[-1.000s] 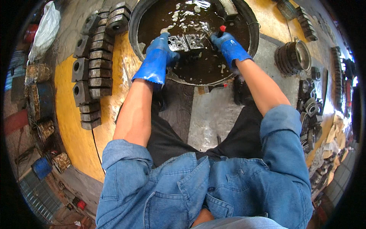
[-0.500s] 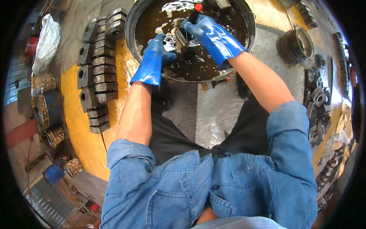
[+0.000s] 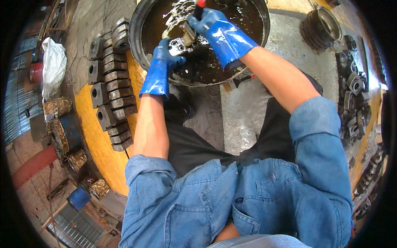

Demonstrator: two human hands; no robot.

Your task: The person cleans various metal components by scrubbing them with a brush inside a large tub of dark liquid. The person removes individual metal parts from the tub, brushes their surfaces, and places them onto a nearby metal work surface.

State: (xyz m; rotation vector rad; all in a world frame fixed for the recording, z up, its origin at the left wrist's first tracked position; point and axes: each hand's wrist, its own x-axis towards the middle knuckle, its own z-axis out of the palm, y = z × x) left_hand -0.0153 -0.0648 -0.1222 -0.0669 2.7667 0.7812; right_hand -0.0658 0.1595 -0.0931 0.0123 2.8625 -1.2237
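Both my hands wear blue rubber gloves and are over a round black tub of dark, murky liquid. My left hand grips a silver metal part with round holes near the tub's left side. In my right hand is a brush, its dark handle ending in a red tip. The brush's bristles are at the right edge of the metal part. Foam and shiny reflections show on the liquid around them. My glove hides much of the brush handle.
Stacked metal blocks stand in rows to the left. Another brush lies on the floor by the tub's near rim. Ring-shaped metal parts and several dark metal pieces sit at the right. A white bag is at far left.
The view has shifted, with the tub now further left and higher. My right hand has moved the brush a little up and left against the metal part, which my left hand still holds.
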